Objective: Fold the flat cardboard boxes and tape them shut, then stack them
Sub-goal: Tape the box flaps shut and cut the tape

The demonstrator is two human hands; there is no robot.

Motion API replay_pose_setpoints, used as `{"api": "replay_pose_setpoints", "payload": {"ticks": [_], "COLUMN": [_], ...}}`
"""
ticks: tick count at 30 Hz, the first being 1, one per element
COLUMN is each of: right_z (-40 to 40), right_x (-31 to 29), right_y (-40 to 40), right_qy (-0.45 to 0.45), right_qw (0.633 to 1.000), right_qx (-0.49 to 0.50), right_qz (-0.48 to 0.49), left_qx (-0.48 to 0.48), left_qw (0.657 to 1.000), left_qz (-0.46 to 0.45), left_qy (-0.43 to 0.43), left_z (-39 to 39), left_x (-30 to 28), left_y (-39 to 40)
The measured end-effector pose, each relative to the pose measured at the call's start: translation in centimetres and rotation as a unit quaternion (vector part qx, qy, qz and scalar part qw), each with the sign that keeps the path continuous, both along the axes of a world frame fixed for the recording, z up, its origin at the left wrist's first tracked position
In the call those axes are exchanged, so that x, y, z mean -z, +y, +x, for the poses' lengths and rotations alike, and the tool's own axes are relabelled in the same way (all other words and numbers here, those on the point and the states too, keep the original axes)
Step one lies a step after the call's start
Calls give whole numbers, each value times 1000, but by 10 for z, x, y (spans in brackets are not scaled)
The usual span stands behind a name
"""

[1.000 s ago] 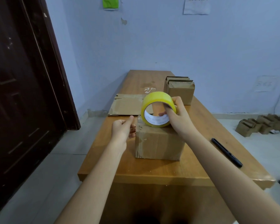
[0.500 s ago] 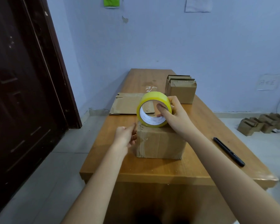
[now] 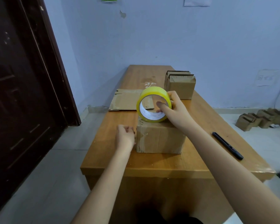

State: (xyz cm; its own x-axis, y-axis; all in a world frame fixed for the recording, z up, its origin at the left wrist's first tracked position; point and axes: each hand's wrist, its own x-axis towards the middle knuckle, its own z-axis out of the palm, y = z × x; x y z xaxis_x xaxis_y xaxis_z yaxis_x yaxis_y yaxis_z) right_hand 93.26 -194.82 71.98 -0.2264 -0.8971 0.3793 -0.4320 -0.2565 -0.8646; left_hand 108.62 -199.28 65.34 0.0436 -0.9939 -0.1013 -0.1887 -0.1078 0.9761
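My left hand [image 3: 125, 136] has slid down from the top left corner of the box [image 3: 159, 139] to its left side, where the fingers now press flat against the cardboard; that grip holds nothing, it only pins the tape end against the wall. My right hand [image 3: 174, 109] has kept its hold on the yellow tape roll [image 3: 153, 104], thumb hooked inside the core and fingers round the far rim, and the roll has tipped a little to the left so that its lower edge rests on the box's top at the left end.

I judge this to mean the strip has been started over the left edge and is anchored, so the next pull should run rightward across the top seam. The box sits at the near middle of the counter [image 3: 152, 164].

Farther off, a flat cardboard sheet [image 3: 126, 101] lies to the left, not yet folded, and a finished box [image 3: 180, 87] stands at the far right. A black pen [image 3: 227, 145] lies to the right, well apart from the work. More boxes [image 3: 259, 118] sit on the floor at far right.
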Motion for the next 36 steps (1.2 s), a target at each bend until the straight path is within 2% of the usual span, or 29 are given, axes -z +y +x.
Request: {"api": "replay_pose_setpoints", "payload": {"ticks": [2, 4, 6, 12, 15, 16, 18, 22, 25, 27, 29, 33, 36], "right_z": [0, 0, 0, 0, -2, -2, -3, -3, -2, 0, 5, 16, 22], "right_x": [0, 0, 0, 1, 2, 3, 3, 3, 3, 5, 4, 5, 4], "right_y": [0, 0, 0, -2, -4, -4, -5, -6, -6, -7, -8, -12, -15], "right_qy": [2, 2, 6, 15, 9, 3, -1, 5, -3, -11, -16, -24, -34], "right_qw": [1000, 1000, 1000, 1000, 1000, 1000, 1000, 1000, 1000, 1000, 1000, 1000, 999], "right_qx": [-1, -1, 0, 0, 3, 4, 5, 10, 17, 21, 24, 15, 7], "right_qz": [0, -1, -1, 1, 4, 3, 4, 10, 5, 5, -1, -6, -11], "left_qx": [25, 85, 113, 171, 127, 123, 129, 117, 130, 131, 128, 160, 134], "left_qw": [994, 981, 979, 983, 978, 972, 967, 974, 976, 964, 938, 913, 890], "left_qz": [-73, -77, -66, -27, -156, -196, -219, -192, -168, -201, -260, -286, -316], "left_qy": [81, 157, 158, 54, -52, -51, -21, -13, -45, -114, -190, -241, -301], "left_z": [-3, -12, -20, -7, -10, -13, -17, -15, -10, -4, 4, 16, 23], "left_x": [-14, -23, -20, 2, -1, -6, -7, 3, 2, -4, -11, -11, -12], "left_y": [11, 25, 36, 33, 29, 26, 22, 26, 23, 20, 19, 12, 10]}}
